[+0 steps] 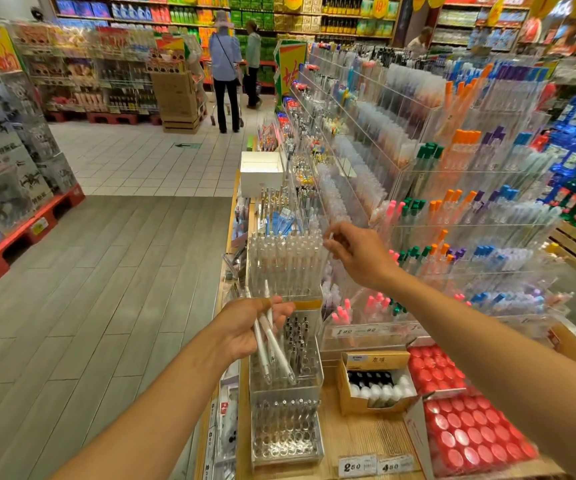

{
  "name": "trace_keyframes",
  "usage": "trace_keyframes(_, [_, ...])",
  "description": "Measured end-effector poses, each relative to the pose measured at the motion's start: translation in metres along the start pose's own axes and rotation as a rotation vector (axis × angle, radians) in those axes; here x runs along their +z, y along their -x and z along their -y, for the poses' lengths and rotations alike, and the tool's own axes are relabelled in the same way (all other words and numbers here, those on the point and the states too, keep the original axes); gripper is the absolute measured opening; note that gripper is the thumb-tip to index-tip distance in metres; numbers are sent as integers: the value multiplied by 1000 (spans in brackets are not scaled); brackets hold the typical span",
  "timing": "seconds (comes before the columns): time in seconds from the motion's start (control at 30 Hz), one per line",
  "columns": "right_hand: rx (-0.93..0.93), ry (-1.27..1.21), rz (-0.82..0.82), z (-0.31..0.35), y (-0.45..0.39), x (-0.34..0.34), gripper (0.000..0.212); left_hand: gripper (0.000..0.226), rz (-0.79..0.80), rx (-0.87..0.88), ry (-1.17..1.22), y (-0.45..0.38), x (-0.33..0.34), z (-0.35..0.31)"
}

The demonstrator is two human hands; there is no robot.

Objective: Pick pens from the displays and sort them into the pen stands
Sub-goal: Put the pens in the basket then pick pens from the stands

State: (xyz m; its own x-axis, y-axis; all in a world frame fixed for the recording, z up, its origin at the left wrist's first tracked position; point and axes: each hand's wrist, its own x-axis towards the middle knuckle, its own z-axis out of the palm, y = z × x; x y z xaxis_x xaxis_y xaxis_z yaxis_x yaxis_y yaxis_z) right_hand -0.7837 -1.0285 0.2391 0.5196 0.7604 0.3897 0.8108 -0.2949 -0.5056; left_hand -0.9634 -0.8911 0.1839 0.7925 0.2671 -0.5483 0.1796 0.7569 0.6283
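**At a supermarket stationery aisle, two hands sort white pens**

Along a wooden table (356,441) in a brightly lit shop, seen from the head camera, clear acrylic pen stands rise in tiers beside a grey plank floor that gives way to white tiles farther back. Shelves of bottles and boxed goods line the rear wall, where two shoppers (225,64) stand with their backs turned.

The left hand (245,327) grips a small bundle of white pens (271,344), about three, slanting down over a clear stand (285,368) that holds dark-clipped pens. The right hand (356,251) pinches one thin white pen (328,242) between thumb and fingertips at the upper right edge of a taller stand (285,261) packed with clear-capped white pens. A third clear stand (285,434), nearest the camera, shows rows of round holes, and its contents are hard to make out.

Right of the stands sit an open cardboard box (373,379) of black and white capped items and two trays of red-lidded goods (466,420). Two price tags (375,465) stand at the table's front edge. Tiered displays (459,216) of pink, green, orange, purple and blue pens fill the right side, blurred by motion; their counts cannot be read. Both forearms are cut off by the frame's lower edge.
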Motion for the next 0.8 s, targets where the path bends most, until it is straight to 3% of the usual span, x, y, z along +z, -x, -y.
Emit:
trace_keyframes(0.43, [76, -34, 89, -4, 5, 15, 23, 28, 52, 45, -64, 12, 7, 2])
trace_keyframes(0.57, [92, -90, 11, 8, 9, 10, 21, 27, 122, 70, -113, 15, 11, 2])
trace_keyframes(0.7, [202, -283, 358, 27, 13, 10, 8, 26, 213, 100, -174, 19, 18, 4])
trace_keyframes(0.8, [258, -491, 475, 32, 18, 11, 18, 24, 268, 110, -186, 20, 22, 5])
